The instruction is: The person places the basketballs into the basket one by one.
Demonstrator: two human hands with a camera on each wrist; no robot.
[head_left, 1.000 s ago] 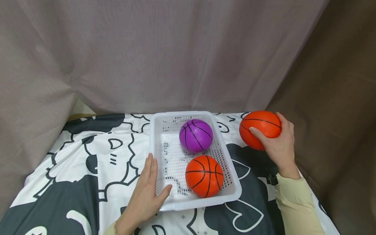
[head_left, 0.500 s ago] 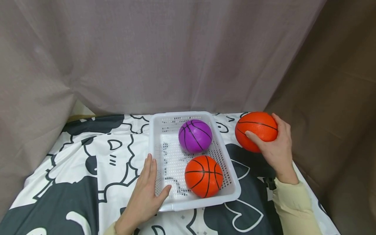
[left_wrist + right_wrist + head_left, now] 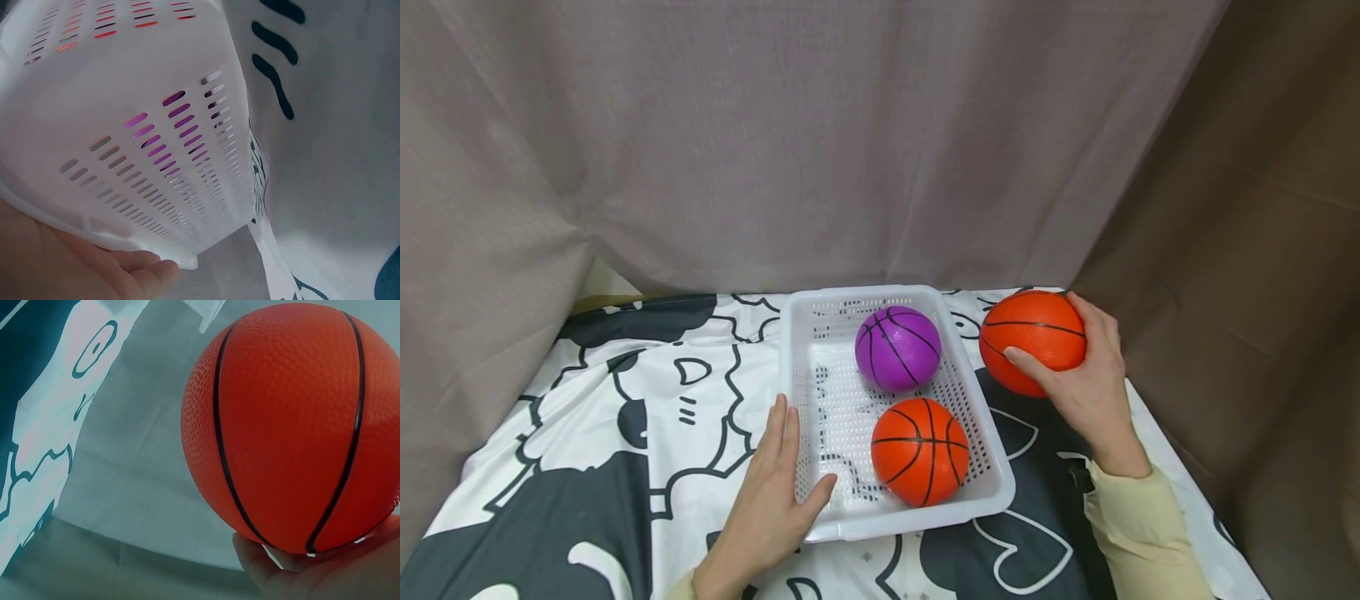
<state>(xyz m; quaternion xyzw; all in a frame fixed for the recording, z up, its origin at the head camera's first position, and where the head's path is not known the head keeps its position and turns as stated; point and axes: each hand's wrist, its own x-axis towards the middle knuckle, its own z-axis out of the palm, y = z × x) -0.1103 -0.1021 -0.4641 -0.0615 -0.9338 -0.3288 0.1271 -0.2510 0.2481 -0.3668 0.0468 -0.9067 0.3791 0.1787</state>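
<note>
My right hand (image 3: 1088, 379) grips an orange toy basketball (image 3: 1030, 329), thumb on its near side and fingers round its right. The ball is to the right of a white plastic basket (image 3: 1003, 492); in the right wrist view the held basketball (image 3: 287, 425) fills much of the picture. A purple toy basketball (image 3: 898, 348) sits in the back of the basket, with a second orange basketball (image 3: 921, 452) at the front right. My left hand (image 3: 771, 492) rests along the basket's left rim, fingers straight. Purple shows through the slots of the basket wall (image 3: 112, 81) in the left wrist view.
A black-and-white cartoon-print cloth (image 3: 700, 433) lies under the basket. Grey-brown curtains (image 3: 775, 142) hang close behind it, and a darker curtain (image 3: 1262, 333) drops along the right side.
My right hand has carried the orange basketball to the left and slightly nearer, closer to the basket. The left hand and the two balls in the basket stay practically where they were.
</note>
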